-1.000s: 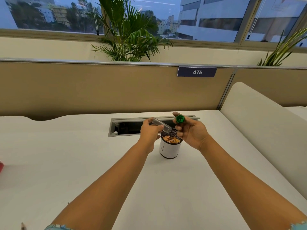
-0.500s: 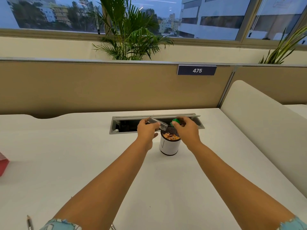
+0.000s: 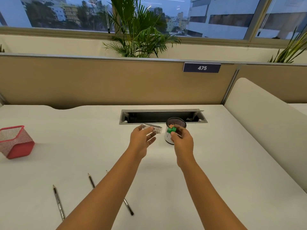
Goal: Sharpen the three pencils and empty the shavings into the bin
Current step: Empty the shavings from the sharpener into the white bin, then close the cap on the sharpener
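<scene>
Head view: shavings look dumped in the bin (image 3: 176, 124) already, so mostly reassembly left. Left hand (image 3: 141, 141) fingers wrap the clear tube (image 3: 152, 128), lying roughly sideways, open mouth toward the bin. Right hand (image 3: 181, 140) pinches the green sharpener (image 3: 171, 130). Pencils (image 3: 58, 201) lie near on the table (image 3: 216, 163).

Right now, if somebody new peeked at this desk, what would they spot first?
Probably the two hands in the middle: the left hand holds a clear tube, and the right hand pinches a bright green sharpener piece in front of a small mesh bin. Next, the red mesh basket at the far left, and the pencils lying near the front edge.
</scene>
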A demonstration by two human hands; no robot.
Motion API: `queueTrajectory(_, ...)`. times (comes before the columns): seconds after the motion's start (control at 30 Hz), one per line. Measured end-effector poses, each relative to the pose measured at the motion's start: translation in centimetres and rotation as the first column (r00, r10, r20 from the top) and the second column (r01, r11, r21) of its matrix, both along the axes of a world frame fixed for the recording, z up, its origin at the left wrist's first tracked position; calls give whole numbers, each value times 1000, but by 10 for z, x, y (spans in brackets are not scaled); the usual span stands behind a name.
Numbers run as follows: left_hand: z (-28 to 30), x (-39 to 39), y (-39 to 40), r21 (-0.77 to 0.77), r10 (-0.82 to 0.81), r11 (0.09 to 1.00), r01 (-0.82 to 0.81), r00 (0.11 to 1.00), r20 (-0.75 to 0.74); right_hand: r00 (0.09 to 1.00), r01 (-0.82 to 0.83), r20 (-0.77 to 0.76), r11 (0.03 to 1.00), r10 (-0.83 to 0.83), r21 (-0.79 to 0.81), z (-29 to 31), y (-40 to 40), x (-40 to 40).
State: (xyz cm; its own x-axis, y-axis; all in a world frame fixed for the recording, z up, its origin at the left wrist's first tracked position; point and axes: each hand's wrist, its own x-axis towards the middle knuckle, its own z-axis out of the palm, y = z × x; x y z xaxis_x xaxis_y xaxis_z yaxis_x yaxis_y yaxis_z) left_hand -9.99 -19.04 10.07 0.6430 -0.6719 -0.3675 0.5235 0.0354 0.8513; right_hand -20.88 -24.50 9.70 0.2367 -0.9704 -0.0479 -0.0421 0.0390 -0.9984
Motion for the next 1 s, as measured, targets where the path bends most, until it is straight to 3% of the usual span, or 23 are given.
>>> queueTrajectory(0.4, -20, -13, 81, -62, 33, 997, -40, 993, -114, 971, -219, -101, 976, 219, 10, -17, 74, -7)
queueTrajectory(1.0, -27, -5, 121, -80, 22, 996, -28, 997, -71, 937, -348, -44, 937, 346, -44, -27, 104, -1)
